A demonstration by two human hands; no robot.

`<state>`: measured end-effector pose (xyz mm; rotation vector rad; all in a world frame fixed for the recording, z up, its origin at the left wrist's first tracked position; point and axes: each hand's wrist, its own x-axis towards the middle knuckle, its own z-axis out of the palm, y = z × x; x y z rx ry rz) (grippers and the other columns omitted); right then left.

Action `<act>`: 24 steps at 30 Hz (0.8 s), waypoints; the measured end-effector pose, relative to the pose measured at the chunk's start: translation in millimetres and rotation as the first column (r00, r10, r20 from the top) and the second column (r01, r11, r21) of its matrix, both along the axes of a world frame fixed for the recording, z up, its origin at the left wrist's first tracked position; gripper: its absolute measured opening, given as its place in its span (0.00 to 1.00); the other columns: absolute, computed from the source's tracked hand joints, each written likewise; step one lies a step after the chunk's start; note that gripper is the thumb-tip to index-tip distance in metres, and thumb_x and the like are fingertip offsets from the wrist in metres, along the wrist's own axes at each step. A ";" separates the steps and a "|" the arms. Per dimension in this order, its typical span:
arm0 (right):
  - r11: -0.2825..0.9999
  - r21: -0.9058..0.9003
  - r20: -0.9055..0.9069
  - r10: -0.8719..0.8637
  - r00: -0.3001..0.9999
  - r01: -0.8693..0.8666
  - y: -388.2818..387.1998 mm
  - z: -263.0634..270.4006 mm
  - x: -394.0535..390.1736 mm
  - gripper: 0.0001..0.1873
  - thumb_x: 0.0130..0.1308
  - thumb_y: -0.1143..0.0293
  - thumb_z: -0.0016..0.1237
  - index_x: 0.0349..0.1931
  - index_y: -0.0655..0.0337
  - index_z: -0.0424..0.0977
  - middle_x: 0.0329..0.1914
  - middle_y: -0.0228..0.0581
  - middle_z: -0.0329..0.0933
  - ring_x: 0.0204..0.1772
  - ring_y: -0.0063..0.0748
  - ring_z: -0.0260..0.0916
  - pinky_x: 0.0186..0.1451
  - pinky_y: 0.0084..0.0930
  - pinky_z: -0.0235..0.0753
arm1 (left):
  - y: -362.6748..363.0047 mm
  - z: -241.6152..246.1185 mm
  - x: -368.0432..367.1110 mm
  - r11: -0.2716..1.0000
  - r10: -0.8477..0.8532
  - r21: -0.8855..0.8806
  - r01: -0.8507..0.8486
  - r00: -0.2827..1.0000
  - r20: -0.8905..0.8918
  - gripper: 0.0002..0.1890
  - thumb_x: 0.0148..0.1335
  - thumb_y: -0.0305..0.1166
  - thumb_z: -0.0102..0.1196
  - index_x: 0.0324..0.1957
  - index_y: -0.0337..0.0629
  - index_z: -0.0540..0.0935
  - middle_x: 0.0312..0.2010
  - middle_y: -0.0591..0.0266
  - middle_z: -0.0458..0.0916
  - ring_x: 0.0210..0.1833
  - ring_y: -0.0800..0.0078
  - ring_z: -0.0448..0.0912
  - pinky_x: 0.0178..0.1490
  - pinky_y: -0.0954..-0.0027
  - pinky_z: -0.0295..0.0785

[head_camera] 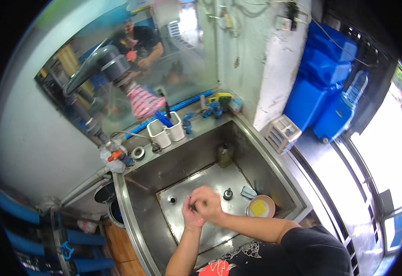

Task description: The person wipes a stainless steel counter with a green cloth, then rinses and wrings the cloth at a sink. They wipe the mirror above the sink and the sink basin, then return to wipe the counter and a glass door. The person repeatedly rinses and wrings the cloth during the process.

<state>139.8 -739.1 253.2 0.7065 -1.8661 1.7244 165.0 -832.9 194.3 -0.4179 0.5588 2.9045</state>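
Over the stainless steel sink basin (194,179), my two hands meet. My left hand (193,218) is turned palm up, its fingers partly covered. Across it lies my right hand (208,204), curled and blurred by motion. A small dark greenish object (193,207) shows between them, mostly covered by my fingers; its kind is unclear. On the basin floor beyond my right hand are a small dark metal fitting (227,194), a grey-blue block (248,192) and a pinkish bowl (269,201) holding a yellow sponge (258,208).
A cloudy bottle (225,156) stands in the basin's far corner. White plastic holders (159,135), a metal ring (138,153) and blue pipe fittings (215,109) line the back ledge. A grey pipe with a pink cloth (145,101) overhangs it. Blue containers (311,100) stand right.
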 end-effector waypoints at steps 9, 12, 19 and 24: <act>0.330 0.927 -0.232 0.877 0.420 -0.177 5.8 -54.0 79.2 0.08 0.41 0.63 0.51 0.18 0.55 0.80 0.25 0.34 0.77 0.38 0.40 0.74 0.46 0.40 0.70 | -13.4 12.5 9.2 0.146 -0.833 -0.704 0.695 0.470 0.292 0.13 0.70 0.34 0.44 0.51 0.39 0.73 0.13 0.72 0.64 0.15 0.80 0.64 0.24 0.75 0.65; 0.160 0.979 -0.094 0.904 0.417 -0.125 -7.6 -89.9 91.9 0.08 0.41 0.64 0.51 0.18 0.55 0.80 0.25 0.34 0.77 0.37 0.40 0.74 0.45 0.40 0.70 | 2.5 -25.6 12.6 -0.173 -0.694 -0.771 0.613 0.480 0.536 0.13 0.69 0.33 0.43 0.48 0.38 0.76 0.15 0.67 0.70 0.15 0.77 0.69 0.23 0.71 0.67; -0.195 0.976 0.218 0.810 0.544 -0.101 -14.5 -145.7 112.5 0.07 0.41 0.64 0.51 0.19 0.55 0.80 0.25 0.35 0.77 0.35 0.41 0.74 0.43 0.40 0.70 | 27.7 -95.7 31.9 -0.429 -0.654 -0.852 0.299 0.548 0.521 0.11 0.65 0.31 0.46 0.43 0.35 0.78 0.20 0.57 0.78 0.18 0.68 0.76 0.25 0.64 0.72; 0.270 0.944 -0.129 0.832 0.540 -0.190 22.4 -102.6 84.3 0.07 0.43 0.70 0.50 0.23 0.58 0.80 0.27 0.40 0.79 0.35 0.45 0.75 0.42 0.39 0.73 | -1.5 -67.0 11.6 0.137 -0.577 -0.679 0.721 0.615 0.537 0.18 0.65 0.42 0.52 0.44 0.36 0.78 0.26 0.55 0.81 0.24 0.65 0.80 0.28 0.63 0.74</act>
